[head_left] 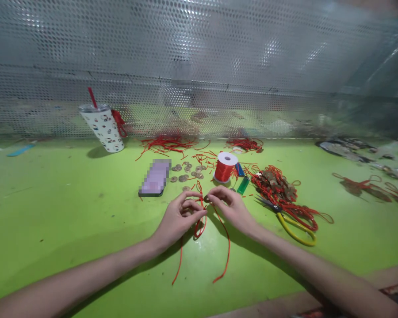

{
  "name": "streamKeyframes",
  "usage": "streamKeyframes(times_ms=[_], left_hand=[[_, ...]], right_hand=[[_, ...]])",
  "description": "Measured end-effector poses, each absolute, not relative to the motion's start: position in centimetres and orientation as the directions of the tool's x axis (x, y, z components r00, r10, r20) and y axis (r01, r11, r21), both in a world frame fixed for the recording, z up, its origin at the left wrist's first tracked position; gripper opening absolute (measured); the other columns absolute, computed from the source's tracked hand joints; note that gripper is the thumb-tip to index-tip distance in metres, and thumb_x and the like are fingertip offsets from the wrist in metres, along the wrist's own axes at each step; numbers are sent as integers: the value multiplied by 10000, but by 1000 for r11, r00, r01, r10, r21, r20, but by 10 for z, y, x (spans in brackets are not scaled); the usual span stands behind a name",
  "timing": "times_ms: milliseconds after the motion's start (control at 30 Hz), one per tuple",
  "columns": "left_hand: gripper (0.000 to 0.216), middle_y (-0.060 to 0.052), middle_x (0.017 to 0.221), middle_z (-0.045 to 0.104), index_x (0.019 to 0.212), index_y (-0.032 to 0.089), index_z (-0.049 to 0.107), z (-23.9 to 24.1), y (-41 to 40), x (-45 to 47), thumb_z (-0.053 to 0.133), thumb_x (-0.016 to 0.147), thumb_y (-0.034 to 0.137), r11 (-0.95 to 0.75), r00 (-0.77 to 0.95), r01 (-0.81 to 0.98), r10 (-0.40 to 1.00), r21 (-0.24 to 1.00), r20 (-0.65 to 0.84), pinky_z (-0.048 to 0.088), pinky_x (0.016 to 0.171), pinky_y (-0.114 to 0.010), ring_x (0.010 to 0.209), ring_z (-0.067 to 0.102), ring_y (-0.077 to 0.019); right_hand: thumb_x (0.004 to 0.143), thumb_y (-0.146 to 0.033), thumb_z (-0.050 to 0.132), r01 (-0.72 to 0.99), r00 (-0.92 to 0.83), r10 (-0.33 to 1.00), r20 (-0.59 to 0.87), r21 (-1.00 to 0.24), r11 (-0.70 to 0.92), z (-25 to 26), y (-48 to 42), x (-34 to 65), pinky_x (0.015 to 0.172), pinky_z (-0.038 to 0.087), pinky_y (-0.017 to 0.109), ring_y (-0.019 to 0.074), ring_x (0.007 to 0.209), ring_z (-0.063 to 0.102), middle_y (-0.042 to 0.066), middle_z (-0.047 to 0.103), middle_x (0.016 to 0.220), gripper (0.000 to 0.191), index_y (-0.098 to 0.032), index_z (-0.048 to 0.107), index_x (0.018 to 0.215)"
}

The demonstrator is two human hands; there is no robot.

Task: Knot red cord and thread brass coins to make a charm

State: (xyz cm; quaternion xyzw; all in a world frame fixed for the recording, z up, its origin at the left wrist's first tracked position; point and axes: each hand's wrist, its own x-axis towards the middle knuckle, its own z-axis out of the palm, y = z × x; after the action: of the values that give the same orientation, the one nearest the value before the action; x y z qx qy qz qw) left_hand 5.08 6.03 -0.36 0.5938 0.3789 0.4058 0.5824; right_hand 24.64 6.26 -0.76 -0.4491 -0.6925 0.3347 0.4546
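Fingers of my left hand (182, 216) are pinched around a looped, knotted red cord (200, 227), held just above the green table. Its loops stick out above and below the fingertips, and two loose ends hang toward me. Close beside it, my right hand (230, 205) pinches a small dark coin (205, 198) at the knot, mostly covered by the fingertips. Several bronze coins with holes (183, 178) lie just beyond the hands. A spool of red cord (224, 170) stands upright behind my right hand, with a green lighter (243, 185) next to it.
Yellow-handled scissors (295, 229) lie right of my right hand, against a pile of corded coins (275, 185). A phone (155, 177) lies at left. Farther back stand a tumbler with a straw (104, 128) and a perforated metal screen (199, 88). Red cord scraps (167, 143) lie along it.
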Motion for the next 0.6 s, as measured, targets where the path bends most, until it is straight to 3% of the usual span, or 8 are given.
streamKeyframes(times_ms=[67,167,600], left_hand=[[377,25,757,683,1144,185,587,-4,58,51,762,821,272,-32,384,-15,923,999,35,520,627,-250,685,662,-132],[383,34,745,664,1161,187,569,-3,56,52,746,832,270,-26,399,-19,916,999,31,510,607,-247,665,648,-130],[365,34,733,647,1166,187,569,-1,53,51,717,842,265,-83,371,12,926,996,73,508,600,-243,677,656,-140]], right_hand=[[932,-385,638,184,-153,970,188,-959,215,-5,60,244,604,487,293,161,662,595,26,672,768,198,-199,693,896],[893,-467,671,72,-169,981,91,-992,104,-4,57,242,575,454,287,146,609,547,9,620,683,279,-194,719,860],[813,-505,754,-41,-221,975,-4,-999,-13,-6,50,234,592,441,280,138,635,554,15,658,746,329,-195,700,907]])
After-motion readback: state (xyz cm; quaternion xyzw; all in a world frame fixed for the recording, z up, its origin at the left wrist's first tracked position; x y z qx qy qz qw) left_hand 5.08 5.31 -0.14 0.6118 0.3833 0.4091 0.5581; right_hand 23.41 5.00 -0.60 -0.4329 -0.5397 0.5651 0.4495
